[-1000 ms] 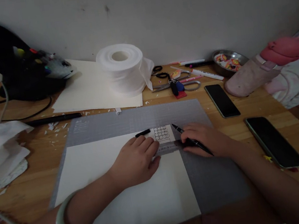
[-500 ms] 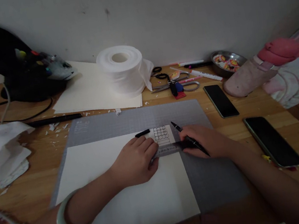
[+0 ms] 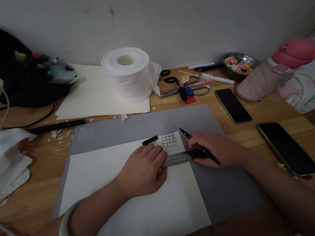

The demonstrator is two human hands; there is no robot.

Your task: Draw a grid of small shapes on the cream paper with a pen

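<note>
**Ruler on sheet, between two hands**

Ruler (image 3: pixel 178 158): metallic, flat, set crosswise on the sheet (image 3: pixel 159 212) and running past its right edge over the mat (image 3: pixel 231 193). From my remote seat I log it between both hands, right end partly hidden.

Left hand (image 3: pixel 146 169): curled over the ruler's left end; I cannot tell whether it grips or only presses.

Right hand (image 3: pixel 217 148): closed on the pen, lower fingers by the ruler's right end.

Pen (image 3: pixel 207 152): black, aslant, tip beyond the ruler; I cannot tell whether the tip touches anything.

Drawing (image 3: pixel 169 140): rows of small rounded cells, just beyond the ruler.

Cap (image 3: pixel 150 140): black, beyond the ruler to the left, beside the left hand's knuckles.

Also on my list: roll (image 3: pixel 128 79) and scissors (image 3: pixel 205 90), well beyond the ruler; bottle (image 3: pixel 258 81), beyond and right; two phones (image 3: pixel 233 105), right of it.
</note>
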